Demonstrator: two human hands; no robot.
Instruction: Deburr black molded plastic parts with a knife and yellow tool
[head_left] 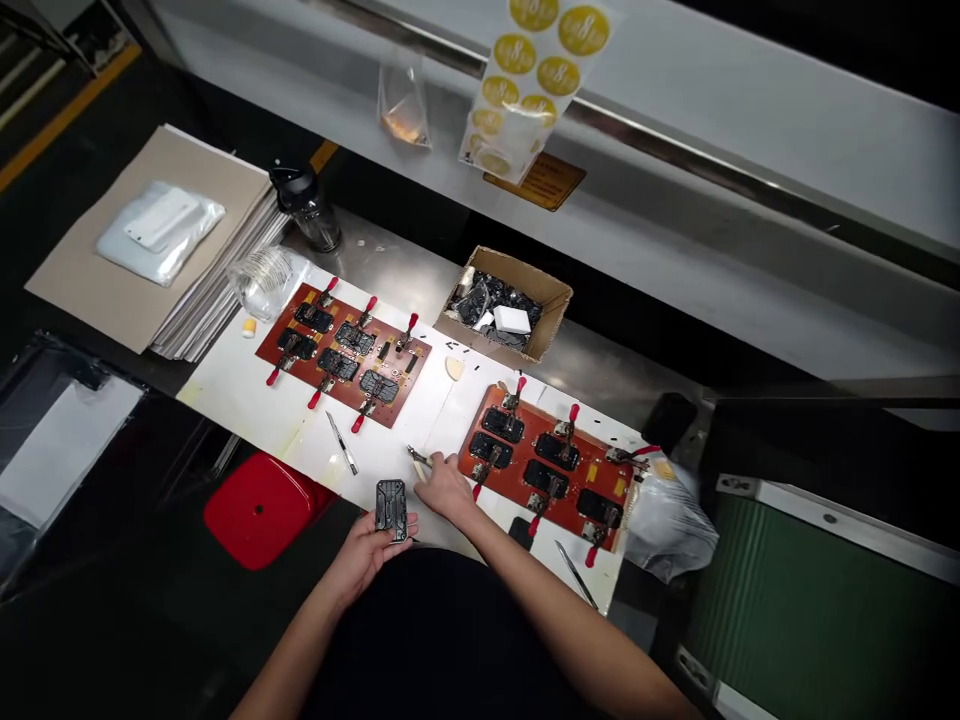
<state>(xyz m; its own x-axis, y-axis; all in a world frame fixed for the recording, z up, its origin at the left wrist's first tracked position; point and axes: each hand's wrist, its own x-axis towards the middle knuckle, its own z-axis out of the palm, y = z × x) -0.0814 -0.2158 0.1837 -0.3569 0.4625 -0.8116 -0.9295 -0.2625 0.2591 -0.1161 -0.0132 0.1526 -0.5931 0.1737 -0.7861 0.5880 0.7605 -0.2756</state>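
A dark garment [420,640] is noted foremost, on the near side of the cardboard box [553,320]. Between garment and box, a black plate [391,510] is grasped by the left hand [364,553]; a pliers-like tool [418,456] is gripped by the right hand [448,487]. "8" is legible on gold stickers [515,53] hung beyond the box. Clamp-fitted brown boards [566,510] are placed left of and before it.

The number 8 marks yellow oval stickers [514,53] on a hanging sheet [529,84], their smaller characters illegible.
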